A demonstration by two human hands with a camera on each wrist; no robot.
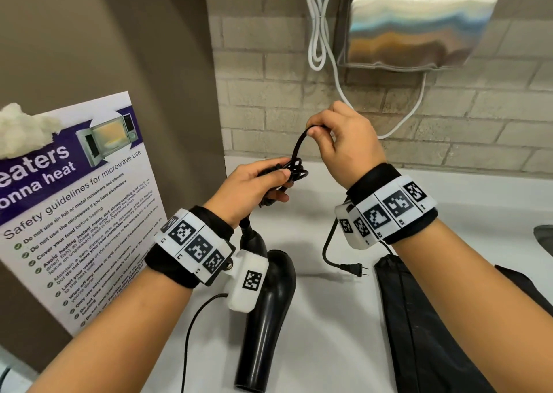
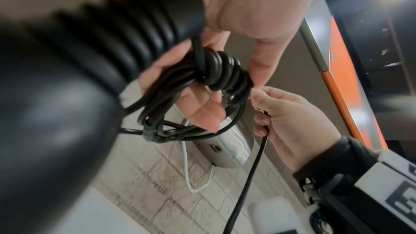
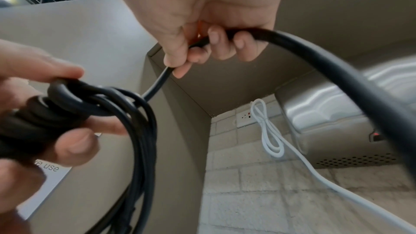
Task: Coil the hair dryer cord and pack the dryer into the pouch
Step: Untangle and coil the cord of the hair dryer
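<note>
Left hand (image 1: 254, 183) grips the bundled cord (image 1: 291, 169) above the tabletop (image 1: 314, 317), right hand (image 1: 344, 144) pinches its free length beside it, the hair dryer (image 1: 266, 309) hanging under the left wrist, pouch (image 1: 419, 317) lying right, plug (image 1: 356, 270) between, poster (image 1: 74, 207) left.

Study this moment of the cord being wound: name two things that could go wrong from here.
1. The left hand holds the cord bundle while the hair dryer appears to hang from it; its weight could drag loops loose.
2. The plug dangles free below the right hand; it may swing and catch on the pouch.
</note>
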